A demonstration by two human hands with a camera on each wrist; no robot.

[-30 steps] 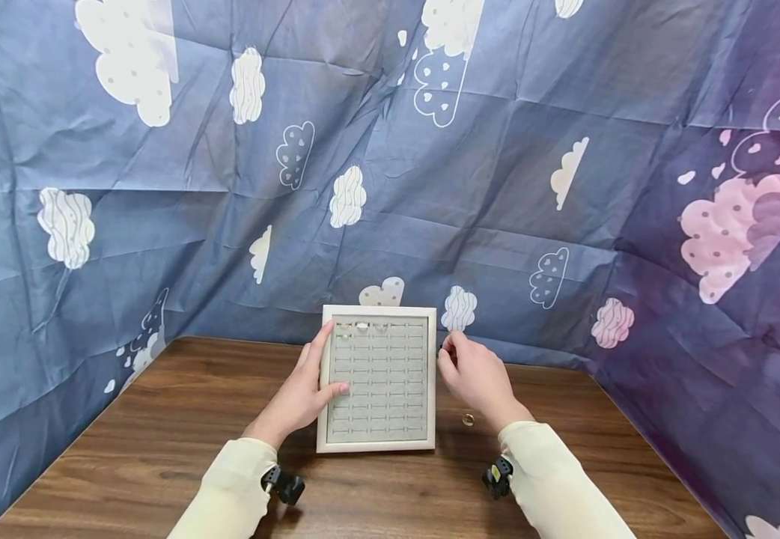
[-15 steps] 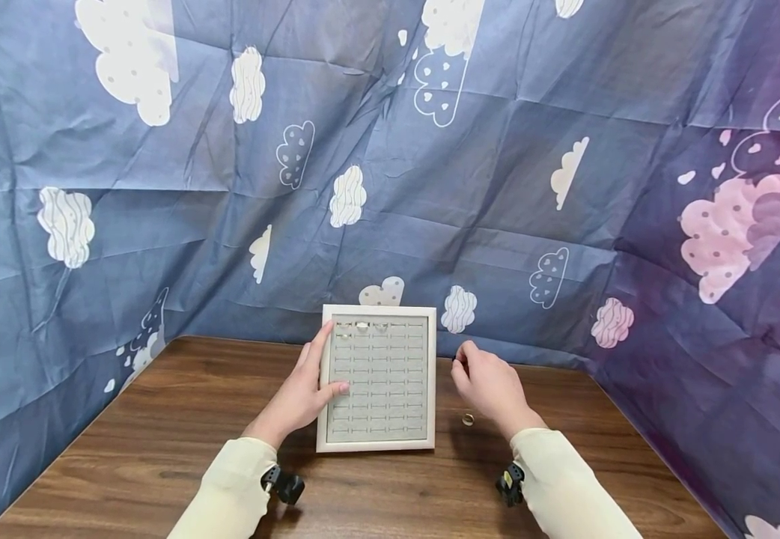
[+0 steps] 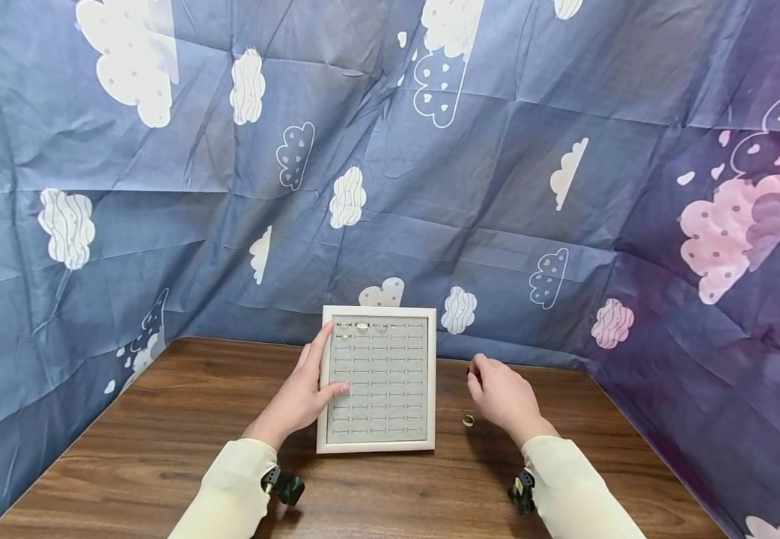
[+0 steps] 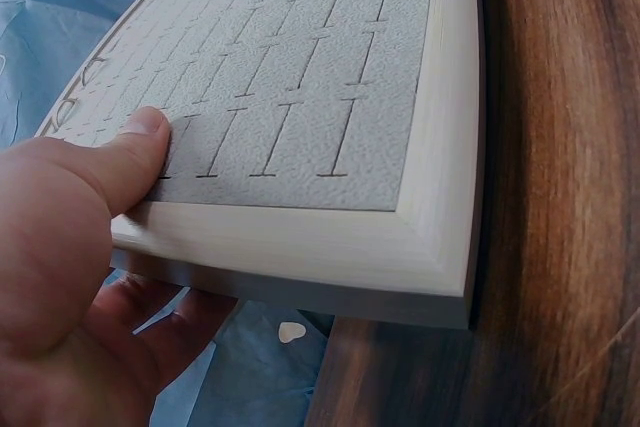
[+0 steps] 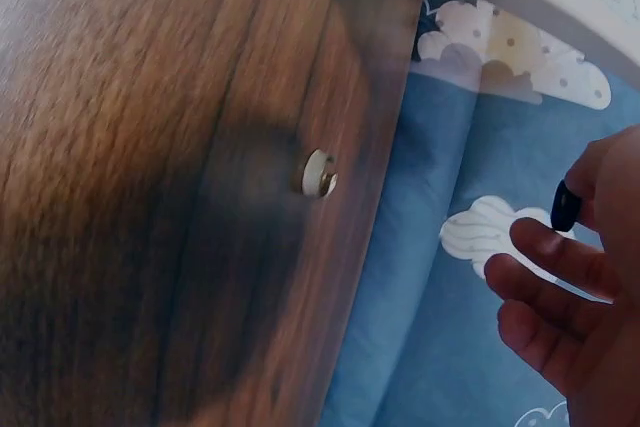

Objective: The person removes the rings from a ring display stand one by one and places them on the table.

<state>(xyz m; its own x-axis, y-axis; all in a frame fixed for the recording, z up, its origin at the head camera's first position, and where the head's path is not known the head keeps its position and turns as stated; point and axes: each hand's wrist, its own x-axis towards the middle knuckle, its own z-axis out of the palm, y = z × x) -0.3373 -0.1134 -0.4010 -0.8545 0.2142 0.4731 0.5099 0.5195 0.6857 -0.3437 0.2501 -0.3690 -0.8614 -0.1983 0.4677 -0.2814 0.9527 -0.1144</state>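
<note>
A ring display tray [image 3: 379, 393] with a white frame and slotted grey padding stands propped up on the table. My left hand [image 3: 298, 397] grips its left side, thumb [image 4: 150, 137] over the padding and fingers behind the frame. Several rings [image 3: 361, 326] sit in the upper left slots. To the right of the tray, my right hand [image 3: 506, 393] pinches a small black ring [image 5: 566, 205] between thumb and index finger, with the other fingers loosely bent. A gold-coloured ring [image 3: 468, 421] with a pale outer band lies on the table, below and left of that hand.
The brown wood-grain table [image 3: 390, 498] extends on both sides of the tray. Behind it and along the right hangs a blue cloth [image 3: 403, 224] with cloud prints. Each wrist wears a small black camera [image 3: 289, 486].
My right hand has moved away from the tray's right edge, rightward and closer to me, with the black ring in its fingers. The left hand and tray stay in place.
</note>
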